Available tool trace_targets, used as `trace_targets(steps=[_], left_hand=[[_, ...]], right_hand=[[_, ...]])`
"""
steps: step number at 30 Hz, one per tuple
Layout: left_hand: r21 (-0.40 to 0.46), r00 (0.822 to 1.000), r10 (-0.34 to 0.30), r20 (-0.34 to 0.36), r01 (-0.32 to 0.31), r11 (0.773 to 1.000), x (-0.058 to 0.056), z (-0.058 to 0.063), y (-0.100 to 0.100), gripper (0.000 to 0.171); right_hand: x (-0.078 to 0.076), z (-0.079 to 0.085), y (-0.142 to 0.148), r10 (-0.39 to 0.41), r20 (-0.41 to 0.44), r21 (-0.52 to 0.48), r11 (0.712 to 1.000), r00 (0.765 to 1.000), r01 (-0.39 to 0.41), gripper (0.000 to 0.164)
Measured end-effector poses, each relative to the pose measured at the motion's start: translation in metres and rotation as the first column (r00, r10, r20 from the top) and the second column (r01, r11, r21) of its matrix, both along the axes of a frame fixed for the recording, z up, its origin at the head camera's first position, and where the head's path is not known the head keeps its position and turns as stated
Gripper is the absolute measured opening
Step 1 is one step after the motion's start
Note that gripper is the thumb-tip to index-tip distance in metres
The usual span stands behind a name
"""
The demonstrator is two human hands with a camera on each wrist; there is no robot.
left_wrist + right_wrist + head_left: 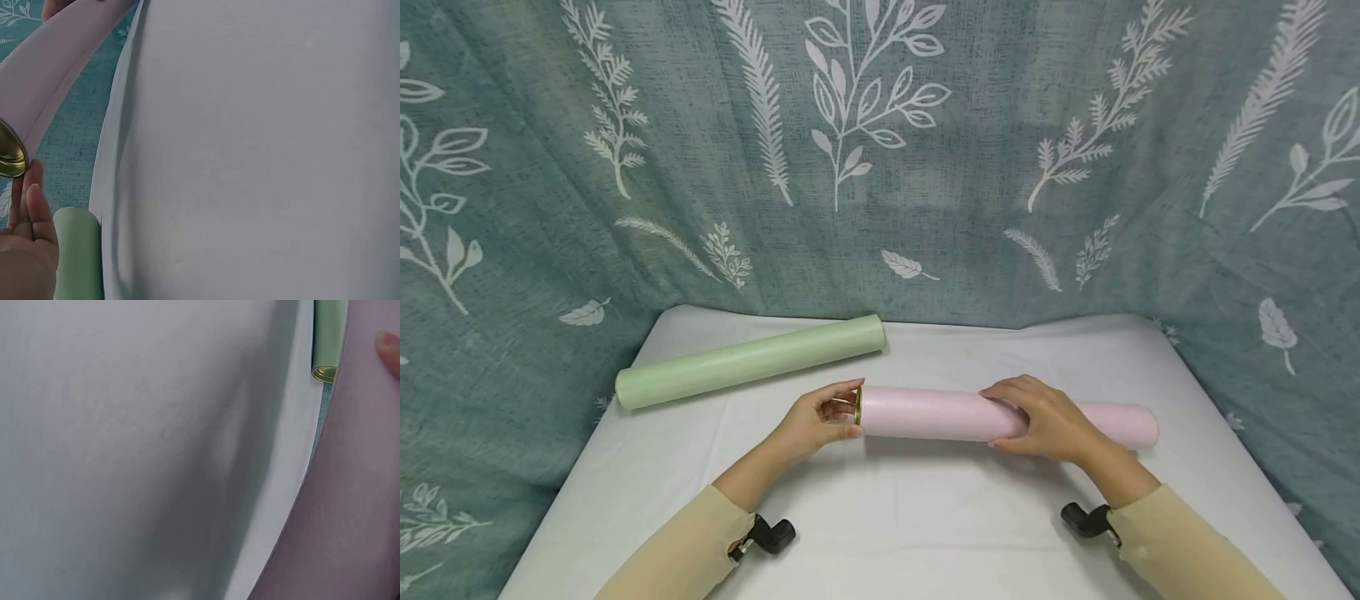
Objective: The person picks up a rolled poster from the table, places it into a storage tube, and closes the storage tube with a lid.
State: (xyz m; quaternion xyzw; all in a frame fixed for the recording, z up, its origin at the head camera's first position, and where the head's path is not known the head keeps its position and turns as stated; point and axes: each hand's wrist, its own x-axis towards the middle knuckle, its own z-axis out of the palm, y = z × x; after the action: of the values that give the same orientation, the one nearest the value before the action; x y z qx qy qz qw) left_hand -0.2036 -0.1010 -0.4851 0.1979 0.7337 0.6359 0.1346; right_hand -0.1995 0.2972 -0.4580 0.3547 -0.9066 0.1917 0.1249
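A long pink tube (925,414) lies crosswise over the white table in the head view, a shadow under it. My right hand (1048,421) grips it right of its middle, thumb on the near side and fingers over the far side. At its left end is a shiny gold metal cap (11,153). My left hand (811,423) holds that end, fingertips at the upper edge and thumb at the lower edge. In the left wrist view, the fingertips (36,169) meet the gold rim. Only one digit of the right hand shows in the right wrist view, against the pink surface.
A green tube (752,362) lies slanted at the back left of the table, behind the left hand. Its gold end (325,374) shows in the right wrist view. A white cloth (895,517) covers the table, and a blue-green leaf-patterned curtain (970,233) surrounds its back and sides.
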Motion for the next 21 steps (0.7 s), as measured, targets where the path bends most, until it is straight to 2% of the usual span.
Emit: trace_targets(steps=[4,9,13,21], left_hand=[[-0.017,1.000,-0.020,-0.010,0.020,1.000,0.001,0.001,-0.001,0.075],[-0.041,0.997,-0.038,-0.062,0.035,0.999,0.001,0.003,0.000,0.073],[-0.053,0.994,-0.051,-0.097,0.046,0.998,0.000,0.006,0.001,0.073],[-0.087,0.991,-0.062,-0.119,0.052,0.995,-0.002,0.011,0.001,0.073]], right_hand=[[0.002,0.000,0.001,0.001,-0.004,0.014,1.000,1.000,-0.001,0.067],[0.002,0.002,0.003,-0.004,-0.018,0.019,1.000,1.000,0.004,0.067],[0.001,0.007,0.004,0.000,-0.035,0.026,1.000,0.999,0.001,0.069],[-0.005,0.019,0.006,0.015,-0.062,0.046,0.999,0.998,-0.012,0.068]])
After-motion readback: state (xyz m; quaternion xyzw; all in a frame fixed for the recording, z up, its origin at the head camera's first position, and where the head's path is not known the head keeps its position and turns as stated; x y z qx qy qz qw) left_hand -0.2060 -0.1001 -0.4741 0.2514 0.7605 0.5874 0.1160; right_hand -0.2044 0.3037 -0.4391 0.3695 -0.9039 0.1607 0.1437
